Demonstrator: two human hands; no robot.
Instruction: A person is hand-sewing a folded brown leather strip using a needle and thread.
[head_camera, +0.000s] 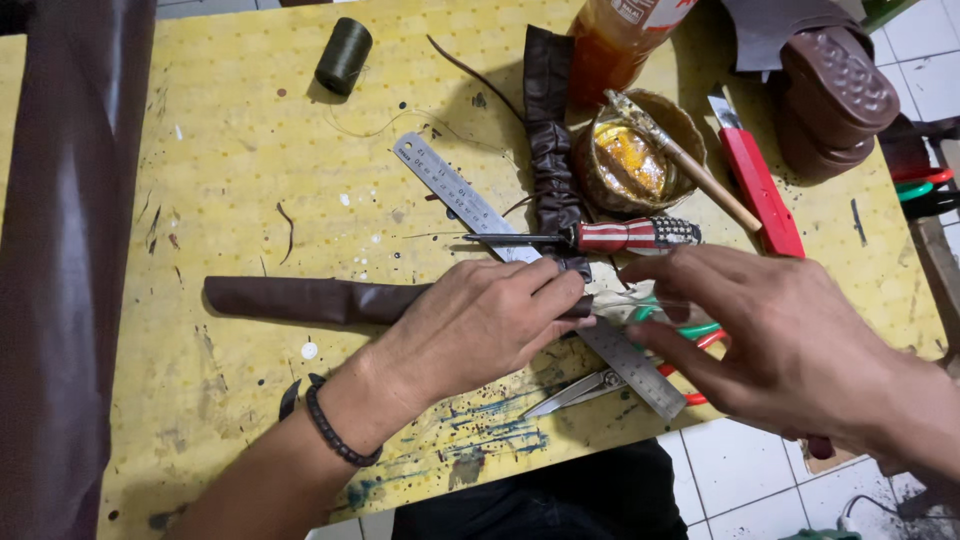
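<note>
While left hand (480, 320) pins leather strip (310, 299), right hand (790, 340) hovers beside.

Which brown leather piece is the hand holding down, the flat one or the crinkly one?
The flat, folded brown strip lying sideways across the yellow mat. The left hand pinches its right end. The crinkly piece runs up towards the bottle, untouched.

A stained yellow table top (250, 180) holds a long metal ruler (470, 205), a dark green thread spool (344, 55), a folded brown leather strip (310, 299) and a striped-handle screwdriver (620, 236).
</note>
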